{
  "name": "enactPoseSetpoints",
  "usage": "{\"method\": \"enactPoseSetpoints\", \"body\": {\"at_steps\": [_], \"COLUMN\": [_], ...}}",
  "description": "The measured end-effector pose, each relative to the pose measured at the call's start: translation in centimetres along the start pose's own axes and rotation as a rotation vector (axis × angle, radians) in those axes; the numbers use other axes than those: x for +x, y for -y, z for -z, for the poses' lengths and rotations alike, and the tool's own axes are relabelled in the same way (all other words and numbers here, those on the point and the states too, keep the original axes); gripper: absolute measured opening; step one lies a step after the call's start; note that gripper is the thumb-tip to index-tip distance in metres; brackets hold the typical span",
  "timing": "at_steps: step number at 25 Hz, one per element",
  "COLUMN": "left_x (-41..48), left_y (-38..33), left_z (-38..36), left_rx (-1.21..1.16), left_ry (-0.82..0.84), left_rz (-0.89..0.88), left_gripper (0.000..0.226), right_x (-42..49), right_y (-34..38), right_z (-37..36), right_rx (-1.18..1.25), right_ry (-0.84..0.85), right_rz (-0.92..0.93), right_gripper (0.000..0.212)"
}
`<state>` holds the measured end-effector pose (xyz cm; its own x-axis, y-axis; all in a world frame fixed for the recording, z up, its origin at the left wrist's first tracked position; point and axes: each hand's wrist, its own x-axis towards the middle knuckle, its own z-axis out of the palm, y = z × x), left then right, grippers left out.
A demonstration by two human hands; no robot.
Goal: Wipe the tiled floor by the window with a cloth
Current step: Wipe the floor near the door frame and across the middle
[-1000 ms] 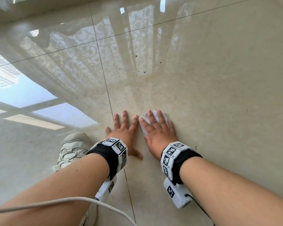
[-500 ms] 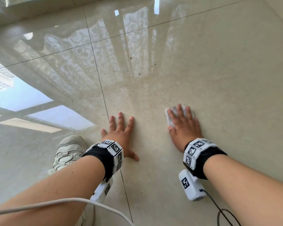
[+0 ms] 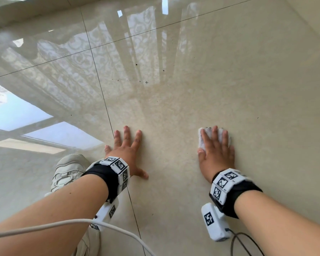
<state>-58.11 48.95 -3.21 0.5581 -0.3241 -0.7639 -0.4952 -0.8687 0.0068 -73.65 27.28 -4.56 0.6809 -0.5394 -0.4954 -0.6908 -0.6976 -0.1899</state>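
The cloth (image 3: 201,140), a small white wad, lies flat on the tiled floor (image 3: 257,85), almost wholly covered by the right hand (image 3: 217,154). Only its left edge and a few slivers between the fingers show. That hand is spread flat on top, fingers straight and close together, pressing down and not gripping. The left hand (image 3: 127,154) holds nothing: it lies palm-down on bare tile well apart from the cloth, fingers fanned out and thumb out to the side, seemingly as a prop for the body.

As for progress, the wiping looks to be under way and not finished. The tile around both hands shows no obvious marks (though the gloss makes it hard to tell wiped from unwiped). A scatter of dark specks (image 3: 146,82) sits farther out, where the curtain and window reflect in the shine, and a couple more dots lie beyond them. That far patch looks like what is left to do, and the cloth has to travel forward and to the left to reach it.

Around the hands, each wrist wears a black band with white marker blocks (image 3: 227,183). A pale cable (image 3: 63,223) crosses the left forearm. A light-coloured shoe (image 3: 68,170) rests on the floor just beside the left wrist. A dark grout line (image 3: 103,100) runs up past the left hand's fingertips. The propping hand and the trailing cable are the likeliest things to get in the way of a leftward sweep.
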Motion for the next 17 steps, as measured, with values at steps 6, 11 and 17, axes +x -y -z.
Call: {"method": "enactPoseSetpoints", "body": {"at_steps": [6,11,17], "left_x": [0.3,0.3,0.2], "left_y": [0.1,0.2,0.7], "left_z": [0.4,1.0,1.3], "left_rx": [0.003,0.0,-0.016], "left_ry": [0.006,0.004,0.004], "left_rz": [0.003,0.015,0.045], "left_gripper": [0.154,0.153,0.153], "right_x": [-2.7,-2.8,-1.6], "right_y": [5.8,6.8,6.1], "right_z": [-2.7,-3.4,-2.7], "right_rx": [-0.063,-0.12,-0.133], "right_ry": [0.113,0.155,0.133], "right_rz": [0.348,0.443,0.468], "right_gripper": [0.062,0.061,0.061]}}
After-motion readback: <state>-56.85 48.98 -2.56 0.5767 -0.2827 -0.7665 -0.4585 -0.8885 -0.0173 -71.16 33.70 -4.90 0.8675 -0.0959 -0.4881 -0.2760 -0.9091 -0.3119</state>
